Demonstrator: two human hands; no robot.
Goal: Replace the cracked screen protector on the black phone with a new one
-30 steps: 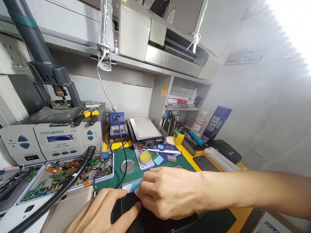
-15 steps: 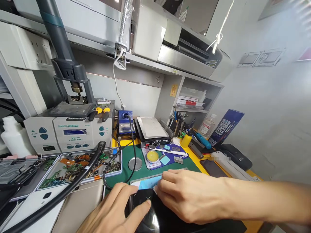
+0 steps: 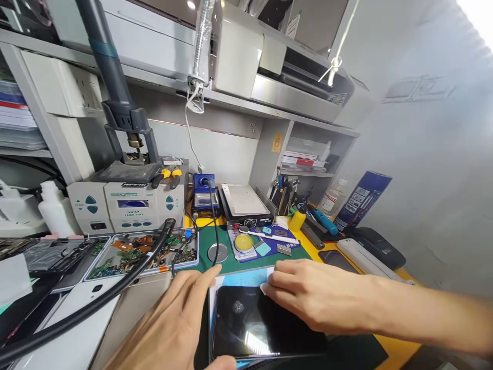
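A black glossy smartphone [image 3: 265, 324] lies face up on a light-blue printed sheet [image 3: 246, 278], with a bright reflection and a small smudge on its glass. Around the phone's left end is my left hand [image 3: 169, 324], open, index finger stretched past the top corner and thumb near the lower edge. My right hand [image 3: 304, 293] rests over the phone's upper edge, fingers curled together. A small white piece [image 3: 264, 289] pokes out at its fingertips; whether it is cloth or paper I cannot tell. The right hand hides part of the phone's far end.
A tray of circuit boards [image 3: 142, 252] and a black hose [image 3: 127, 282] lie left, before the rework station [image 3: 131, 205]. Behind the phone are a round metal lid [image 3: 217, 252], a yellow paste tin [image 3: 244, 243], a white toothbrush [image 3: 273, 237] and a hot plate [image 3: 248, 205].
My left hand has opened wider, its thumb leaving the glass for the lower edge. My right hand sits slightly further right in view. More of the phone shows, and the camera view has shifted.
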